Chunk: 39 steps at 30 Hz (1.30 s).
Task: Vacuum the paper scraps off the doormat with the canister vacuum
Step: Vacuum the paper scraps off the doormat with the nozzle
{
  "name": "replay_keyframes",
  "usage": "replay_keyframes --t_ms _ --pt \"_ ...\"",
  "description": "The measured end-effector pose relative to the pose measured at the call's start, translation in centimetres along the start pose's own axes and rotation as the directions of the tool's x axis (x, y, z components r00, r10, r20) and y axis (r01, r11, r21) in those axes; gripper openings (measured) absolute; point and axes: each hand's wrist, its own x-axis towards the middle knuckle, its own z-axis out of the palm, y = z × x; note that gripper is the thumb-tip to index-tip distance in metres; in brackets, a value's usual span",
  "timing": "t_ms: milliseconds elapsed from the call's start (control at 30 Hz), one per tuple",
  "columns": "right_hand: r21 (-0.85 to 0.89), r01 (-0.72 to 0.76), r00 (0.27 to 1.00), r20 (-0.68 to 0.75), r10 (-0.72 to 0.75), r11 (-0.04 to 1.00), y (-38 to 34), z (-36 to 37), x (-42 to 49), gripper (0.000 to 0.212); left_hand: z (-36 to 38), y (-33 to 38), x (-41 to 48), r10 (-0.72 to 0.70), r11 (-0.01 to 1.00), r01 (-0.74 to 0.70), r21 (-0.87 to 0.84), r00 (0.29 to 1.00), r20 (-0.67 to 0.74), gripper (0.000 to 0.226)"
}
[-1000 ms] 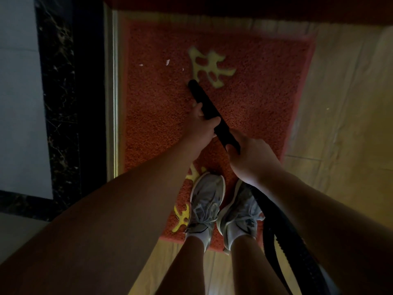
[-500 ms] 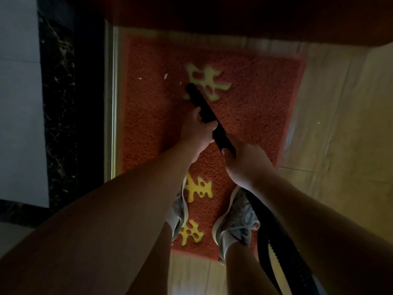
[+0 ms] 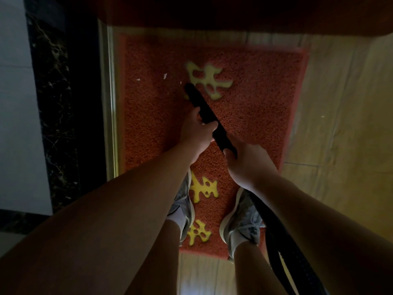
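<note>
Doormat (image 3: 265, 92) on the floor (image 3: 340, 124), its left edge along the threshold strip (image 3: 109, 103). The wand (image 3: 204, 105) runs from near right to far left, its tip over the mat's far half, at the left edge of the far motif (image 3: 208, 79). Left hand (image 3: 196, 133) grips the wand ahead of the right hand (image 3: 248, 162). Paper scraps (image 3: 164, 76) lie on the mat left of the tip. Both shoes (image 3: 244, 222) stand on the mat's near end; the hose (image 3: 274, 226) trails back past the right shoe

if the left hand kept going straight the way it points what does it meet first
Probably the doormat at the tip of the vacuum wand, near the yellow character; the left hand grips the wand, angled down. Depth is unclear.
</note>
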Motion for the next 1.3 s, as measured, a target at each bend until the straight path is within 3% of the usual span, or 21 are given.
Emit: replay_keyframes --t_ms 1300 --pt "-0.028 -0.019 1.000 0.024 0.020 0.999 -2.9 -0.4 0.8 0.048 -2.0 1.0 0.6 -0.025 0.996 0.025 -0.087 1.000 0.000 0.071"
